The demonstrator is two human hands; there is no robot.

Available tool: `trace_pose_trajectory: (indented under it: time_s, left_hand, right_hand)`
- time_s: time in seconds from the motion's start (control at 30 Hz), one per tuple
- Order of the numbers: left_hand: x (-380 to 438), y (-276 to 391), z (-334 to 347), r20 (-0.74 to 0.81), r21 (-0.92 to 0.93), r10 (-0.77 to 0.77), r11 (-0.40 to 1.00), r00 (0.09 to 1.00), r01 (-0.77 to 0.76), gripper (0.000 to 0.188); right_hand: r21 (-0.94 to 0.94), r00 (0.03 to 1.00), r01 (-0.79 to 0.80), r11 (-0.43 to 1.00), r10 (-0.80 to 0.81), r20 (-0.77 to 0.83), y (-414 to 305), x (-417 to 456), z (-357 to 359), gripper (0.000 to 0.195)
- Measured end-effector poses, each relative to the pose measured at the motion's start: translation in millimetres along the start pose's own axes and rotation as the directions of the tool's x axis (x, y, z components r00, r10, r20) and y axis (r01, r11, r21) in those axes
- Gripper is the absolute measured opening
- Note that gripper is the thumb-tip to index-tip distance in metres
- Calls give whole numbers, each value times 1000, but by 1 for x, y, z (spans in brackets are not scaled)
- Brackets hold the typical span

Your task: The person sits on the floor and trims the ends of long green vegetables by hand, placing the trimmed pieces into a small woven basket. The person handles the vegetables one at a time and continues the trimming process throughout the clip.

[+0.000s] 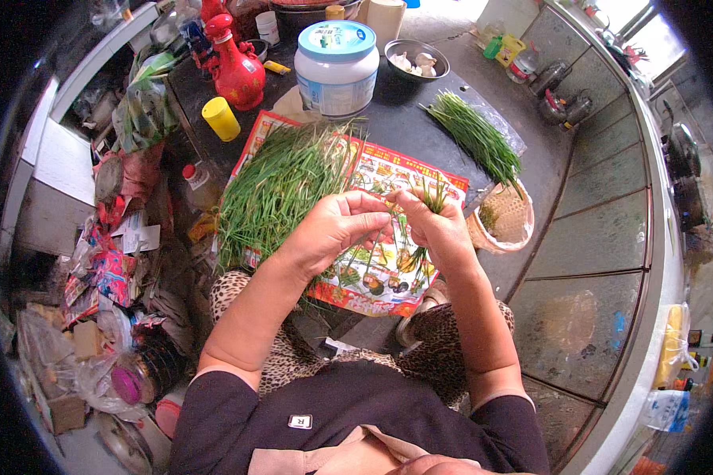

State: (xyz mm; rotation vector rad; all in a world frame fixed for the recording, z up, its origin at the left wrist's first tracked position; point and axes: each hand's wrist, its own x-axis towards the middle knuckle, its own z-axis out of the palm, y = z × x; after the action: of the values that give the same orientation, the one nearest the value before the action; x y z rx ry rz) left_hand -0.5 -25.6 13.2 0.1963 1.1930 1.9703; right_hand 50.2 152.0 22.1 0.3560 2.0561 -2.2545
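My right hand (438,222) is closed around a small bunch of thin green stalks, likely chives (434,199), whose ends stick out above and below the fist. Close beside it is my left hand (350,225), its thumb and fingers curled near a few loose stalks. Whether a stalk is pinched in those left fingertips is too fine to tell. Under both hands lies a printed red-and-white paper sheet (380,306). A large tangled heap of the same greens (291,184) covers its left side. A neater bundle of greens (472,133) rests at the table's right end.
On the dark table (398,101) stand a white tub with a blue lid (337,71), a bowl of garlic (417,60), a red vase-shaped bottle (234,71) and a yellow canister (220,119). A lined wastebasket (505,219) stands right of the table. Bags and clutter (110,267) crowd the left.
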Motion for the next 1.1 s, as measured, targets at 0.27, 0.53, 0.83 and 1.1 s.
trace_pose_trajectory:
  time_s: [0.27, 0.53, 0.83, 1.1]
  left_hand:
    - [2, -6, -1, -61, -23, 18, 1000, 998, -20, 15]
    - [3, -7, 1, -28, -42, -34, 999, 999, 33, 13]
    - [2, -8, -1, -16, 31, -64, 997, 998, 64, 14]
    - [5, -10, -6, -35, -56, -2, 998, 999, 0, 17]
  right_hand:
    - [46, 985, 57, 997, -49, -166, 0, 15, -32, 24]
    - [-175, 992, -3, 985, 25, 125, -1, 3, -18, 15]
    - [-75, 989, 74, 994, -83, -121, -3, 9, -33, 12]
    - [-294, 968, 120, 948, -178, -179, -3, 12, -46, 17]
